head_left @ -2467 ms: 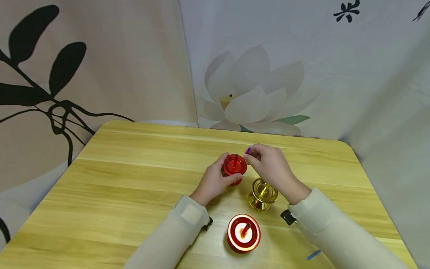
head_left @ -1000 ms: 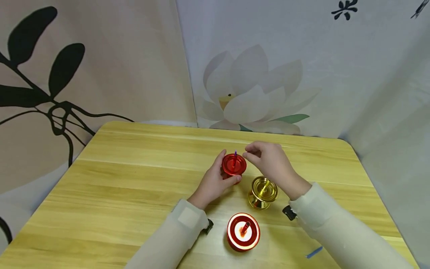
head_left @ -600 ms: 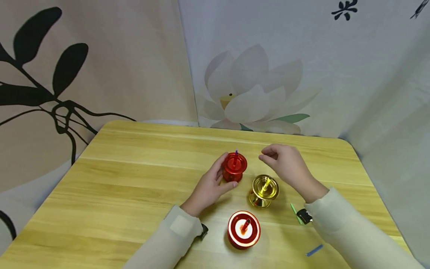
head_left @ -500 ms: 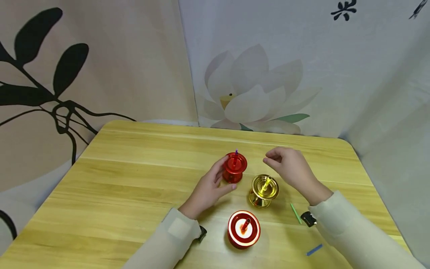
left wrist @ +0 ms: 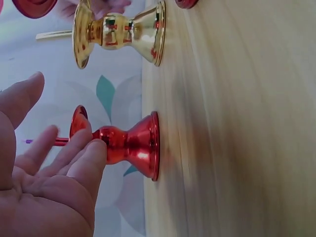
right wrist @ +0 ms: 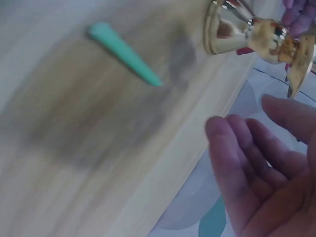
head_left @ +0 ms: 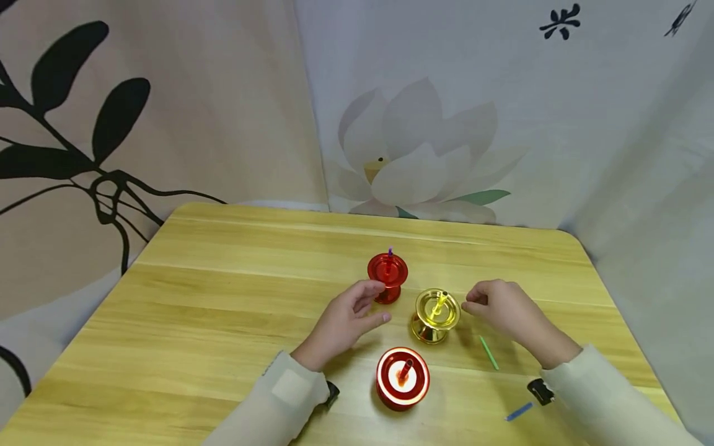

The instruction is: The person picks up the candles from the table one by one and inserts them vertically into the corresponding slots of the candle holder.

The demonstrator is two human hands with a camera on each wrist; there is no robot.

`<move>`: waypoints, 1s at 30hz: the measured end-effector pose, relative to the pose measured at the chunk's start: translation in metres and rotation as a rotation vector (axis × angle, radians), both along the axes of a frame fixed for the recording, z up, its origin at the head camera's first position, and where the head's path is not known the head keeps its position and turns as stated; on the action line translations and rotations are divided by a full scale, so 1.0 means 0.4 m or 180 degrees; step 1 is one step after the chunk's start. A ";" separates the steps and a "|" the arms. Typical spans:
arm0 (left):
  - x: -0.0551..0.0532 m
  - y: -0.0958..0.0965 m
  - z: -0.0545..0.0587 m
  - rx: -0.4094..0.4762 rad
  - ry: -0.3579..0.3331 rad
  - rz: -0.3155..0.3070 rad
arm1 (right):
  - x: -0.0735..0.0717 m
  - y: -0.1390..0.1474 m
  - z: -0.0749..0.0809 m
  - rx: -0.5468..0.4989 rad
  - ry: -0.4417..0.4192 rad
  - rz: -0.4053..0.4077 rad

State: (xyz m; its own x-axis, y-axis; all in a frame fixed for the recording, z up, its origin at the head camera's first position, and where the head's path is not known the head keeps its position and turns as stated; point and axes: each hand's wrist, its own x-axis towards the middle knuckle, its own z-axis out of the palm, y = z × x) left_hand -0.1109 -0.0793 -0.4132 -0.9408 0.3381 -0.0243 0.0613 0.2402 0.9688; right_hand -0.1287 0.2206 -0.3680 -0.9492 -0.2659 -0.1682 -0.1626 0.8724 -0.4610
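A red goblet-shaped candle holder (head_left: 388,272) stands upright, a short purple stick (head_left: 390,251) poking out of its central tube. My left hand (head_left: 346,319) is beside it, fingers loosely bent and thumb apart, holding nothing; whether a fingertip touches the holder I cannot tell. The gold candle holder (head_left: 431,327) stands between my hands. Just right of it hovers my right hand (head_left: 510,313), fingers relaxed and nothing between them, as the right wrist view confirms. A tapered green stick (right wrist: 126,53) lies on the table below that hand.
Closer to me stands a second red holder (head_left: 398,396) with a bright glare in its dish. A blue stick (head_left: 519,411) lies near my right sleeve. The wooden table (head_left: 234,297) ends at a printed curtain (head_left: 223,105) behind.
The purple stick went from my right fingers into the far red holder's tube. My left hand let go of that holder and drew back. My right hand moved right and nearer, uncovering the green stick.
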 end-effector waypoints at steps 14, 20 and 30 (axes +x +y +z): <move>-0.006 0.038 -0.009 -0.0099 -0.0202 -0.0266 | 0.054 0.050 -0.058 0.0531 -0.0440 0.0181; -0.011 0.070 -0.011 0.0047 -0.0213 -0.0452 | 0.062 0.055 -0.067 0.0464 -0.0490 0.0178; -0.023 0.121 -0.006 0.0244 -0.0313 -0.0598 | 0.073 0.058 -0.069 0.0407 -0.0509 0.0114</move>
